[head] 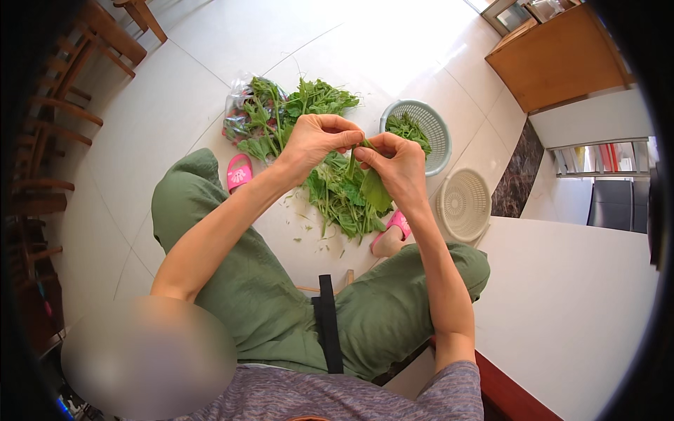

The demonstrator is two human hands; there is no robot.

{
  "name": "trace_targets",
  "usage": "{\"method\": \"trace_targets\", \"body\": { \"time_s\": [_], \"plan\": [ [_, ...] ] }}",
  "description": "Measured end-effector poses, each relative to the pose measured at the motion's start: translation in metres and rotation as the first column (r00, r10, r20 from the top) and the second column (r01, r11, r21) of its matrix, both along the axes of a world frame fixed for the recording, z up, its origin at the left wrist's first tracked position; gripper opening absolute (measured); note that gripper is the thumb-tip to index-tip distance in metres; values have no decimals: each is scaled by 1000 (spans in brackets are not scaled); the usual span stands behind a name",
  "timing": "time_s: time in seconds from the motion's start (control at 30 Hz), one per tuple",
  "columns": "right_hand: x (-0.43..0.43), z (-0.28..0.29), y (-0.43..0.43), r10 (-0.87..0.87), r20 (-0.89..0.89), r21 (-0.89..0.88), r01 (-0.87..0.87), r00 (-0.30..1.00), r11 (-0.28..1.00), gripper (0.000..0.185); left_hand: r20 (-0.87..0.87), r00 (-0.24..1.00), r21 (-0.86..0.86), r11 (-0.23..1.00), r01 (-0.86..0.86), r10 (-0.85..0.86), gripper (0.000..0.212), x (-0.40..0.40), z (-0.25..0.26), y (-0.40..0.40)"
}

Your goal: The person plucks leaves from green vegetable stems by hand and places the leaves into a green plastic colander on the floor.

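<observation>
My left hand (316, 139) and my right hand (397, 160) meet above the floor, pinching one green leafy vine stem (352, 162) between thumbs and fingers. A broad leaf (376, 190) hangs below my right hand. Beneath lies a pile of leafy stems and trimmings (345, 202) on the tiles. Beyond my left hand, more leafy vines (321, 99) spread beside and over a clear patterned plastic bag (237, 113). A grey-blue plastic colander (442, 138) past my right hand holds green pieces (406, 129).
An empty cream plastic basket (463, 204) rests near my right knee. My feet wear pink slippers (239, 171). Wooden chairs (68, 113) line the left side. A wooden cabinet (558, 60) stands at the upper right, a white surface (568, 294) at the right.
</observation>
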State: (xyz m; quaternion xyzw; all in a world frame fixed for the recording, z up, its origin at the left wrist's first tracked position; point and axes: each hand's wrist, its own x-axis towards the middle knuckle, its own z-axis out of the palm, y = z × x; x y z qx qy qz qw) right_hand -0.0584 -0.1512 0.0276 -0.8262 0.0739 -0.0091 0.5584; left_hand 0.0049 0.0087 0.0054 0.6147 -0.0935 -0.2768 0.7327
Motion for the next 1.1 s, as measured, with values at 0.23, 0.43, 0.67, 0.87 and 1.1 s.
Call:
{"method": "trace_targets", "body": {
  "time_s": [0.23, 0.43, 0.67, 0.87, 1.1],
  "plan": [
    [-1, -6, -7, -1, -51, 233, 12, 999, 972, 16, -4, 991, 4, 991, 135, -135, 19, 2, 7, 3],
    [-2, -4, -4, 18, -62, 142, -9, 998, 990, 19, 25, 997, 25, 997, 75, -76, 18, 3, 2, 1],
    [-2, -1, -7, 26, -104, 48, -21, 994, 999, 19, 35, 997, -15, 997, -73, 73, 17, 8, 8, -1],
    [-8, -2, -8, 71, -192, -15, -75, 979, 997, 17, 13, 951, -84, 948, -306, 308, 18, 30, 9, 19],
    [-11, -2, -23, 40, -216, 95, -20, 975, 995, 16, -68, 840, -229, 811, -539, 539, 20, 55, 15, 42]
  ]
}}
